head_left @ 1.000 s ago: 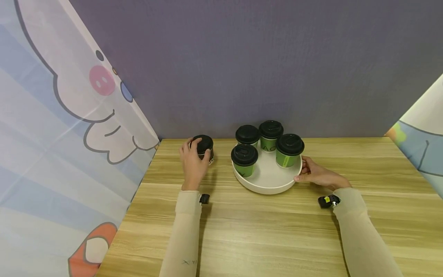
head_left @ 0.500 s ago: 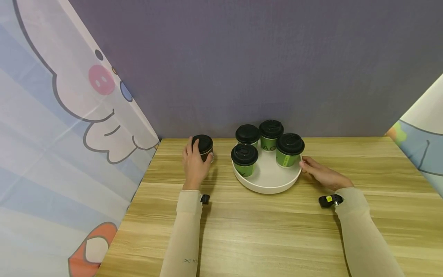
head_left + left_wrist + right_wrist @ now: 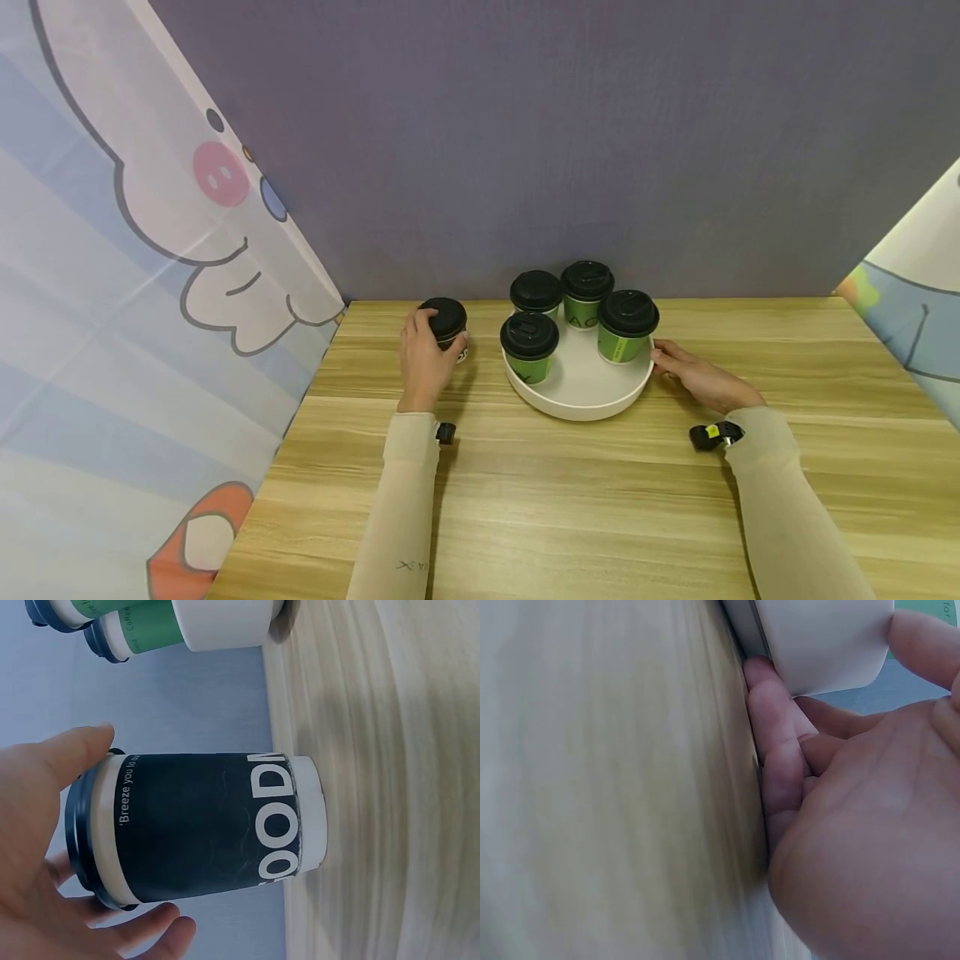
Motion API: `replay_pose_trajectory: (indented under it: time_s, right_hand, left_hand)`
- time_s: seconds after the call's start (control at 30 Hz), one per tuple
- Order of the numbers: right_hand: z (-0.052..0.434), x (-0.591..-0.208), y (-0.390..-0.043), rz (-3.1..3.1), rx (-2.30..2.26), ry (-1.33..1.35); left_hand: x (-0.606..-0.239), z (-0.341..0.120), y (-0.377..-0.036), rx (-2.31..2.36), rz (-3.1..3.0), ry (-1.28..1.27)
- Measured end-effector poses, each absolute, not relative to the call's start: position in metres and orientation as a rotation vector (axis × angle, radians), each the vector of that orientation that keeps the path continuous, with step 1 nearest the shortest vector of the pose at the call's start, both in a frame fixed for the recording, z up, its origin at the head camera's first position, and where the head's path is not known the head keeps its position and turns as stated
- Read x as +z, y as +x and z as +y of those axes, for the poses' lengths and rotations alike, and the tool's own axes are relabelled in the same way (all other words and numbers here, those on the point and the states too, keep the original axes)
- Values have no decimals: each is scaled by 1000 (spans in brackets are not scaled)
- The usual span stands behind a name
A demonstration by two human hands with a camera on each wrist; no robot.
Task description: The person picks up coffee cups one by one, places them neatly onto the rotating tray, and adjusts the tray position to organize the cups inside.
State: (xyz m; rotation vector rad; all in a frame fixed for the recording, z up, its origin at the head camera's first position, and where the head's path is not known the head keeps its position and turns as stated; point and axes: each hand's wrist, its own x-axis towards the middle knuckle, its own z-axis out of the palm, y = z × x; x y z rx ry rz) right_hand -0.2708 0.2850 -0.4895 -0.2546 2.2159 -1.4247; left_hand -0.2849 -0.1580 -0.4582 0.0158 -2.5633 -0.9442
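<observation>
My left hand grips the black cup near the far left corner of the desk, thumb up on one side of the lid and fingers curled round the other side, so the hold sits high on the cup where the rim is stiffest. In the left wrist view the cup's base looks clear of the wood, or just tipped off it (I cannot tell which), and it stands just left of the tray, not touching it. My right hand lies at the tray's right edge. The fingers are straight and together, laid flat on the desk against the tray's white wall, with the thumb over the rim; that reads as a steadying hold, keeping the tray from sliding. On the tray, four green cups with black lids crowd the far half, leaving the near half of its floor bare. The tray itself sits toward the desk's far edge, close under the purple wall. Printed cloth hangs past the left edge.
</observation>
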Motion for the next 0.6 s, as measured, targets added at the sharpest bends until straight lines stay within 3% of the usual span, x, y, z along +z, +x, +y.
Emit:
replay_pose_trajectory:
  time_s: [0.6]
  right_hand:
    - [288,-491,-272,2174,-1492,-284]
  left_hand:
    - [-455,-154,-283,-998,-2515,21]
